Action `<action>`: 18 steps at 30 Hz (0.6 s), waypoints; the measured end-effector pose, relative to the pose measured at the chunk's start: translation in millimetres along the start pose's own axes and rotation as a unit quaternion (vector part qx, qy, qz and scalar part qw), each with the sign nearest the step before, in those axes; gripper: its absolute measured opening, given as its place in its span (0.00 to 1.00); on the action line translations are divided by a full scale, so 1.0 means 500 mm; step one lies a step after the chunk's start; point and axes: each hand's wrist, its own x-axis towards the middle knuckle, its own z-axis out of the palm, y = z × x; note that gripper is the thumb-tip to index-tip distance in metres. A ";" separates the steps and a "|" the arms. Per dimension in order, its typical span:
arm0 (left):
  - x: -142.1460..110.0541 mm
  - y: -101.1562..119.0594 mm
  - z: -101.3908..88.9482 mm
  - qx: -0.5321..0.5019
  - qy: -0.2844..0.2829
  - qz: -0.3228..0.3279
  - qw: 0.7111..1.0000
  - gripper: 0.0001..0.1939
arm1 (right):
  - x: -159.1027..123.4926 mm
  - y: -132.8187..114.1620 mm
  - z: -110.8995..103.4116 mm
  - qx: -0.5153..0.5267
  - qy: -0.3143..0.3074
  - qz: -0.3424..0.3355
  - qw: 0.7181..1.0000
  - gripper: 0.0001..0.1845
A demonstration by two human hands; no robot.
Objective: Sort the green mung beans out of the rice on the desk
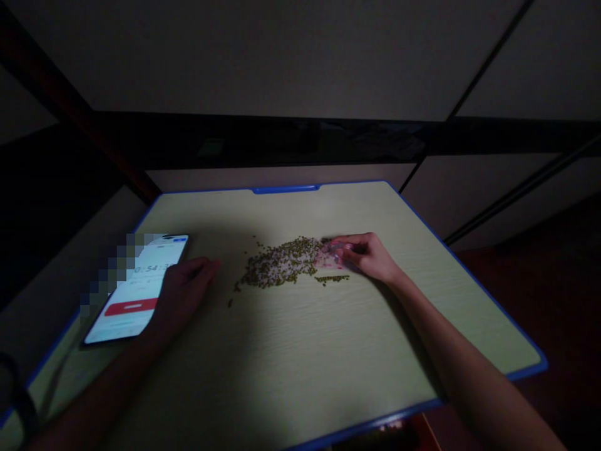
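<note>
A long pile of small green beans mixed with paler grains (277, 263) lies across the middle of the board-like table (300, 351). At its right end, my right hand (369, 254) is closed in a pinch on a pinkish, partly see-through flat piece (327, 258), which touches the pile. A short row of loose green beans (332, 278) lies just below that piece. My left hand (190, 285) rests in shadow left of the pile, apart from it, with its fingers curled together. Whatever they may hold is hidden.
A lit phone (134, 294) with a timer and a red button lies at the left, partly behind my left hand and wrist. A blue edge with a raised handle (286, 188) borders the table. Pale cabinet panels (263, 56) rise behind it.
</note>
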 end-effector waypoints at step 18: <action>0.005 -0.004 0.005 -0.007 0.001 -0.002 1.000 0.19 | -0.003 -0.014 0.011 -0.001 0.013 0.009 1.000 0.23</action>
